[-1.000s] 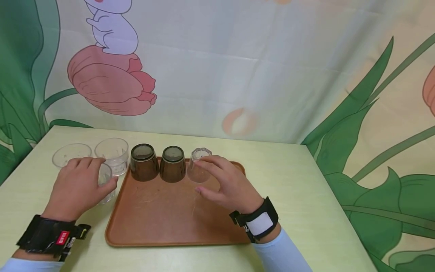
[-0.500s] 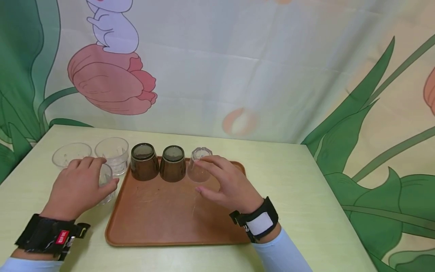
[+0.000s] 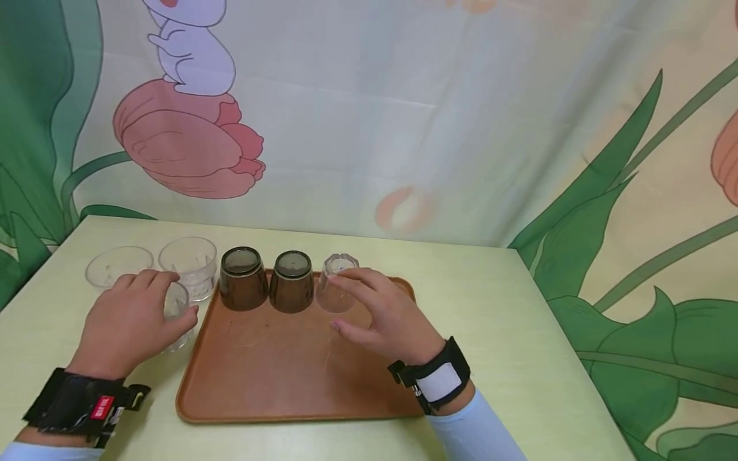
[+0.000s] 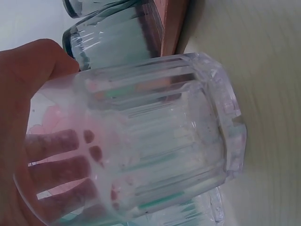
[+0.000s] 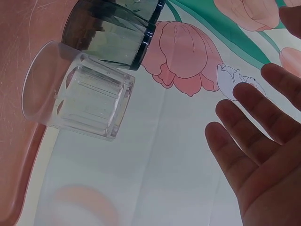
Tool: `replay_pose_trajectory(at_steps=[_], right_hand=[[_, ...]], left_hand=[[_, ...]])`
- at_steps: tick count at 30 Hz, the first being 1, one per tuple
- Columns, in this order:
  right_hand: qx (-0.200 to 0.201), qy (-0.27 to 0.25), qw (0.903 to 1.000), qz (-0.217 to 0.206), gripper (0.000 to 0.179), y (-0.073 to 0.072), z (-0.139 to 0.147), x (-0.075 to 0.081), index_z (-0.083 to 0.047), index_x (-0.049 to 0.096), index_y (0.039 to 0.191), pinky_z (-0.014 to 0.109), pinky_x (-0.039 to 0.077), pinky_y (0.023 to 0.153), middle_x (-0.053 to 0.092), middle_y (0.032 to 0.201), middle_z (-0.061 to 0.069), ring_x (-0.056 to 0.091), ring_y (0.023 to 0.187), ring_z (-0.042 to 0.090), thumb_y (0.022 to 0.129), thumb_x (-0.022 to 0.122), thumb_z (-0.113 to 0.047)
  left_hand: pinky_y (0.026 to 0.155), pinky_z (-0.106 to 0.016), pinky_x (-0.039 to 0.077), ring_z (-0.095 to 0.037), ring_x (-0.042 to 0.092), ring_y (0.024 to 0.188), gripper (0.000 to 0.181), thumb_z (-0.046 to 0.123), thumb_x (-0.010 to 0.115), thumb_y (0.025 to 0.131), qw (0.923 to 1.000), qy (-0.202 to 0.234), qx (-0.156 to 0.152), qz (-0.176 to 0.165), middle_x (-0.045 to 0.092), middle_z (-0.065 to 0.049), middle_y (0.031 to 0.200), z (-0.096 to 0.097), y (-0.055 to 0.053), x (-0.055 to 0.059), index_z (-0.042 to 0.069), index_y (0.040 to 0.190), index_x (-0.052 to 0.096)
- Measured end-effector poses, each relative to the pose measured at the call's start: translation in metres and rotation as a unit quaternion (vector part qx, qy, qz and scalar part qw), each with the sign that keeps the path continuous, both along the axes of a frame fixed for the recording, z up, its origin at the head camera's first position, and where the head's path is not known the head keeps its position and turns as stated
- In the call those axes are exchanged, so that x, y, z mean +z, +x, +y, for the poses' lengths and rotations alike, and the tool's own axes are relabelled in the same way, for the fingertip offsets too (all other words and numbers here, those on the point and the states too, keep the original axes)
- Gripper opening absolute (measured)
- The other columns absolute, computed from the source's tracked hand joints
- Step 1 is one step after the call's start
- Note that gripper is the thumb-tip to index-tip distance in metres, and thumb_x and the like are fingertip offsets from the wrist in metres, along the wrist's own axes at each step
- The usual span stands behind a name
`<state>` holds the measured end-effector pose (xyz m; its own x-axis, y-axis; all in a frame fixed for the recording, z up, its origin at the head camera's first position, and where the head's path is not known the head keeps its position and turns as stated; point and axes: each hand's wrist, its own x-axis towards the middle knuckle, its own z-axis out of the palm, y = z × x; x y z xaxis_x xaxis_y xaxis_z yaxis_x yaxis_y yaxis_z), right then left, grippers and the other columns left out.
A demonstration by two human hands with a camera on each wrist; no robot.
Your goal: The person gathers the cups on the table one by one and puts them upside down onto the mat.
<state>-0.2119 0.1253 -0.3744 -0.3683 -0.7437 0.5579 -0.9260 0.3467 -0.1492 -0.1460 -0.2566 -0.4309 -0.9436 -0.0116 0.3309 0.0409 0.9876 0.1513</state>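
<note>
My left hand (image 3: pixel 123 323) grips a clear glass (image 4: pixel 155 132) near its rim, thumb on one side and fingers on the other. This glass stands upright on the table just left of the brown tray (image 3: pixel 277 365). My right hand (image 3: pixel 386 317) hovers over the tray with its fingers spread and nothing in them. Nearest to it is an upside-down clear glass (image 5: pixel 91 96) at the tray's back edge; the right wrist view shows a gap between fingers and glass. Two upside-down dark glasses, a left one (image 3: pixel 244 291) and a right one (image 3: pixel 292 294), complete that row.
Behind my left hand, two more clear glasses stand upright on the table: one (image 3: pixel 193 266) beside the tray's back left corner, another (image 3: pixel 118 259) farther left, partly hidden by the hand. A printed curtain (image 3: pixel 323 128) hangs behind the pale table (image 3: pixel 490 358).
</note>
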Motion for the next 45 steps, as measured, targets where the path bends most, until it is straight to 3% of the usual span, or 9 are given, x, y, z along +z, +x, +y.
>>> replay_pose_trajectory(at_steps=[11, 16, 20, 35, 45], right_hand=[[-0.001, -0.001, 1.0, 0.004, 0.059, -0.001, 0.001, -0.001, -0.007, 0.058, 0.138, 0.029, 0.045, 0.108, 0.059, 0.131, 0.007, 0.056, 0.125, 0.018, 0.085, 0.077, -0.028], [-0.002, 0.001, 1.0, 0.004, 0.061, -0.001, 0.001, -0.002, -0.008, 0.057, 0.138, 0.029, 0.045, 0.108, 0.059, 0.131, 0.007, 0.056, 0.125, 0.017, 0.085, 0.078, -0.027], [-0.004, 0.004, 1.0, 0.002, 0.059, -0.001, 0.001, -0.002, -0.01, 0.057, 0.139, 0.029, 0.045, 0.108, 0.059, 0.131, 0.006, 0.056, 0.125, 0.017, 0.087, 0.076, -0.029], [-0.008, 0.013, 0.9999, -0.007, 0.048, -0.001, 0.001, -0.003, -0.012, 0.062, 0.133, 0.03, 0.047, 0.106, 0.059, 0.13, 0.007, 0.057, 0.123, 0.017, 0.09, 0.072, -0.033], [-0.006, 0.015, 0.9999, -0.003, 0.049, -0.001, 0.001, -0.002, -0.014, 0.062, 0.134, 0.03, 0.048, 0.104, 0.059, 0.13, 0.008, 0.057, 0.122, 0.018, 0.09, 0.073, -0.034]], left_hand=[[0.085, -0.069, 0.047, -0.053, 0.053, 0.107, 0.066, 0.046, 0.072, 0.083, 1.0, -0.004, 0.0, -0.004, 0.059, -0.032, 0.121, 0.001, 0.003, 0.005, -0.005, 0.123, 0.061], [0.083, -0.071, 0.047, -0.054, 0.052, 0.107, 0.059, 0.046, 0.071, 0.084, 0.9999, -0.008, 0.003, -0.011, 0.059, -0.032, 0.12, 0.003, 0.005, 0.006, 0.001, 0.123, 0.064], [0.08, -0.071, 0.048, -0.054, 0.052, 0.106, 0.054, 0.045, 0.07, 0.085, 0.9998, -0.018, 0.0, 0.001, 0.059, -0.031, 0.118, 0.004, 0.007, 0.009, 0.005, 0.121, 0.067], [0.08, -0.066, 0.048, -0.05, 0.053, 0.103, 0.048, 0.042, 0.07, 0.083, 0.9985, 0.006, -0.02, 0.051, 0.06, -0.028, 0.113, 0.012, 0.014, 0.029, 0.003, 0.111, 0.068], [0.084, -0.066, 0.045, -0.05, 0.052, 0.105, 0.052, 0.04, 0.07, 0.084, 0.9965, 0.022, -0.036, 0.072, 0.057, -0.029, 0.114, 0.018, 0.015, 0.037, 0.001, 0.116, 0.063]])
